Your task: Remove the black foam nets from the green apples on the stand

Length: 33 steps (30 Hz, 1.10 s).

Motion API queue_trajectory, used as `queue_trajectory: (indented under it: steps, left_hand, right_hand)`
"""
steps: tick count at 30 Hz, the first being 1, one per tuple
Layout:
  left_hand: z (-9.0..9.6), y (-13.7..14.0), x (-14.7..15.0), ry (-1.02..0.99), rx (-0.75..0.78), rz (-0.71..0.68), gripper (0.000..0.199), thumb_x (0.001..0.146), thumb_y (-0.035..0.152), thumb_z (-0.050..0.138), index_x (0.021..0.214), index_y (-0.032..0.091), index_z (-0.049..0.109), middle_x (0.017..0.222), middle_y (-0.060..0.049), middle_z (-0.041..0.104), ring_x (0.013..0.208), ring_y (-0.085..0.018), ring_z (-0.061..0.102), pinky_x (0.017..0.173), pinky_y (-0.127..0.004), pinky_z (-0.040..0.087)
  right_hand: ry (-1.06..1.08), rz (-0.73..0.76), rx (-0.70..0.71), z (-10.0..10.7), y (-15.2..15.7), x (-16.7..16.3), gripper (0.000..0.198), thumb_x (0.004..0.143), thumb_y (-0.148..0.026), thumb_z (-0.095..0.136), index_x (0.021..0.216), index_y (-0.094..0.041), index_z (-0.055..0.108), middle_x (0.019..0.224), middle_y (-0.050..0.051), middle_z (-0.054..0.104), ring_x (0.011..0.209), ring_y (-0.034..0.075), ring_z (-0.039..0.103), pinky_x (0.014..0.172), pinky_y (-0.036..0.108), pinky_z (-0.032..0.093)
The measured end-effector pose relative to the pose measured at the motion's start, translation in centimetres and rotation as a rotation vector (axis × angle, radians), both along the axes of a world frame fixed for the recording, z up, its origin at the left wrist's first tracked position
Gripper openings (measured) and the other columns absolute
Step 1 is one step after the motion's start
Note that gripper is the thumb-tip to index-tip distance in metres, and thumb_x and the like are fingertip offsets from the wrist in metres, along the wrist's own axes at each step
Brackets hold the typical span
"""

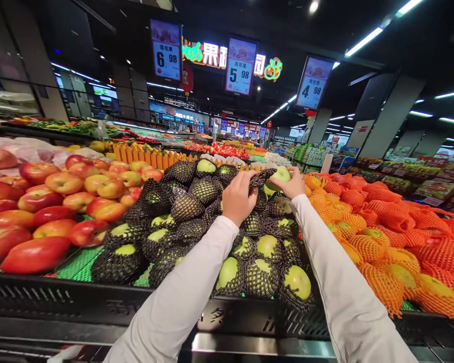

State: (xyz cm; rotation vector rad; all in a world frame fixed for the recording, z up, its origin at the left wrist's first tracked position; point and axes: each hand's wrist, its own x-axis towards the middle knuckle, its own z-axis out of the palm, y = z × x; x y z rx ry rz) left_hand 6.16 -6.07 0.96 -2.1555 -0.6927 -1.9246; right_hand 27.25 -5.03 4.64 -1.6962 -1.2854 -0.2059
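Observation:
Both my hands are over the far right part of a pile of green apples (268, 246), most of them wrapped in black foam nets (203, 190). Between the fingers of my left hand (239, 197) is a black foam net (263, 177), pinched and stretched toward the right. My right hand (293, 184) grips a bare green apple (281, 174), its fingers curled around the right side. The net's right end meets this apple; whether any of the fruit sits inside it, I cannot tell.
Red-yellow apples (66, 183) lie to the left. Fruit in orange nets (366, 241) and red nets (397, 204) fills the right side. A black crate edge (113, 306) runs along the front, and an orange picket divider (142, 157) stands behind. Price signs (241, 67) hang overhead.

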Motion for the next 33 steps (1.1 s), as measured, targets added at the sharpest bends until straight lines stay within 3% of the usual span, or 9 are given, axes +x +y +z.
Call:
queue_trajectory:
  steps: [2, 4, 11, 18, 23, 25, 29, 33]
  left_hand:
    - [0.0, 0.0, 0.0, -0.012, 0.001, 0.009, 0.036, 0.082, 0.009, 0.052, 0.117, 0.02, 0.053, 0.109, -0.009, 0.065, 0.103, -0.022, 0.062, 0.09, -0.034, 0.05]
    - [-0.1, 0.1, 0.0, -0.028, -0.009, 0.023, 0.036, 0.082, 0.01, 0.053, 0.117, 0.02, 0.053, 0.109, -0.008, 0.065, 0.102, -0.022, 0.062, 0.09, -0.034, 0.05]
    - [-0.1, 0.1, 0.3, -0.048, -0.088, 0.073, 0.035, 0.084, 0.012, 0.052, 0.118, 0.019, 0.053, 0.108, -0.01, 0.064, 0.102, -0.025, 0.062, 0.089, -0.037, 0.051]
    - [0.2, -0.1, 0.2, -0.175, -0.123, 0.0, 0.044, 0.088, 0.011, 0.044, 0.131, 0.022, 0.044, 0.123, -0.012, 0.055, 0.112, -0.024, 0.058, 0.095, -0.038, 0.049]
    - [1.1, 0.6, -0.9, -0.443, -0.111, -0.035, 0.017, 0.091, 0.017, 0.047, 0.107, 0.019, 0.053, 0.108, -0.01, 0.058, 0.105, -0.021, 0.058, 0.098, -0.038, 0.044]
    - [1.7, 1.2, -1.9, -0.645, -0.136, -0.014, 0.008, 0.09, 0.022, 0.054, 0.096, 0.019, 0.052, 0.098, -0.006, 0.059, 0.097, -0.019, 0.058, 0.094, -0.034, 0.045]
    - [2.4, 3.4, -4.1, -0.977, -0.233, 0.038, 0.018, 0.088, 0.032, 0.061, 0.087, 0.019, 0.049, 0.089, -0.002, 0.057, 0.089, -0.015, 0.056, 0.091, -0.03, 0.044]
    - [2.0, 6.0, -5.4, -1.183, -0.358, 0.017, 0.022, 0.089, 0.039, 0.056, 0.087, 0.018, 0.051, 0.087, -0.001, 0.057, 0.088, -0.015, 0.055, 0.09, -0.03, 0.043]
  right_hand:
    - [-0.07, -0.027, -0.219, -0.8, 2.0, 0.2, 0.075, 0.056, -0.063, 0.076, 0.113, -0.022, 0.049, 0.108, 0.009, 0.066, 0.098, 0.028, 0.063, 0.086, 0.039, 0.048]
    - [-0.078, -0.033, -0.35, -1.9, 3.3, 0.8, 0.067, 0.059, -0.06, 0.076, 0.107, -0.019, 0.053, 0.103, 0.011, 0.067, 0.093, 0.028, 0.065, 0.082, 0.038, 0.049]
    - [-0.105, -0.049, -0.443, -3.7, 5.4, 2.6, 0.062, 0.057, -0.045, 0.081, 0.107, -0.017, 0.056, 0.098, 0.013, 0.069, 0.089, 0.032, 0.067, 0.077, 0.041, 0.05]
    - [-0.194, -0.078, -0.298, -4.0, 3.9, 1.5, 0.071, 0.056, -0.048, 0.079, 0.115, -0.018, 0.054, 0.108, 0.014, 0.068, 0.101, 0.034, 0.064, 0.087, 0.046, 0.049]
    - [-0.043, -0.153, 0.124, -2.3, 1.5, -0.3, 0.078, 0.06, -0.058, 0.073, 0.123, -0.02, 0.048, 0.12, 0.014, 0.064, 0.107, 0.032, 0.061, 0.094, 0.045, 0.046]
    - [0.082, -0.154, 0.201, -0.7, 1.1, -1.4, 0.078, 0.057, -0.06, 0.074, 0.12, -0.02, 0.05, 0.117, 0.013, 0.065, 0.104, 0.03, 0.062, 0.093, 0.044, 0.046]
    - [0.091, 0.009, 0.152, 2.5, 1.4, -5.1, 0.078, 0.049, -0.058, 0.079, 0.113, -0.019, 0.056, 0.111, 0.012, 0.067, 0.099, 0.029, 0.063, 0.09, 0.043, 0.048]
    - [-0.063, 0.222, -0.005, 2.7, 2.2, -9.9, 0.072, 0.047, -0.061, 0.081, 0.104, -0.021, 0.06, 0.108, 0.008, 0.068, 0.096, 0.026, 0.064, 0.088, 0.04, 0.049]
